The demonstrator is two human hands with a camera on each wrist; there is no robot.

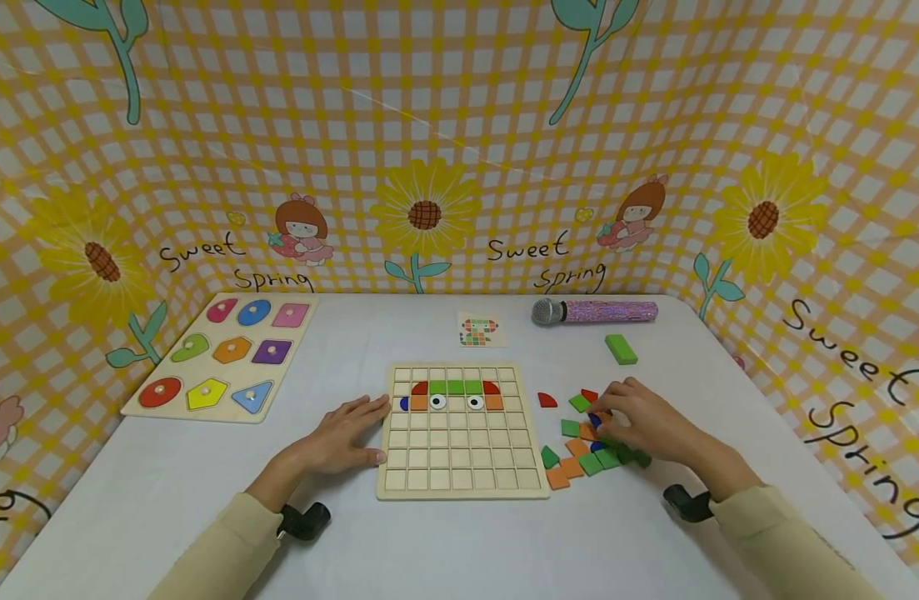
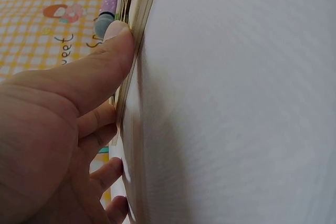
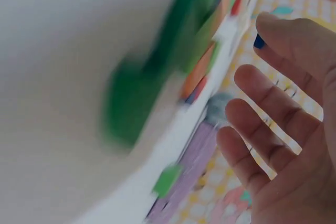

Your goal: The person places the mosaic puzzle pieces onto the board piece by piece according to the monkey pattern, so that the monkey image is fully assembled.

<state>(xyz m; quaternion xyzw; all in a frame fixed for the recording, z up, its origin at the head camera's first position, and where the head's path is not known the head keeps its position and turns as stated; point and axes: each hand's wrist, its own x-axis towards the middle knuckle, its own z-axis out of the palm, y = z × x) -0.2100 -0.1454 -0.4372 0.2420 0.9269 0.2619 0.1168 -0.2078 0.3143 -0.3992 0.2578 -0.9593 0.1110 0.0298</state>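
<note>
A wooden grid board (image 1: 462, 458) lies in the middle of the table in the head view. Along its upper rows sit red, green and orange tiles, two eye tiles (image 1: 437, 402) and a blue rounded tile (image 1: 405, 403). My left hand (image 1: 339, 437) rests at the board's left edge, its thumb and fingers touching the side in the left wrist view. Over the loose tiles (image 1: 589, 460) to the right of the board is my right hand (image 1: 650, 421). Between its thumb and index finger it pinches a small blue tile (image 3: 259, 41), mostly covered by the fingertips.
A small pattern card (image 1: 481, 330) lies behind the board. Farther right are a glittery purple microphone (image 1: 609, 312) and a green block (image 1: 621, 350). At the far left lies a knobbed shape puzzle (image 1: 219, 358). Checked cloth (image 1: 459, 108) hangs around the table's back and sides.
</note>
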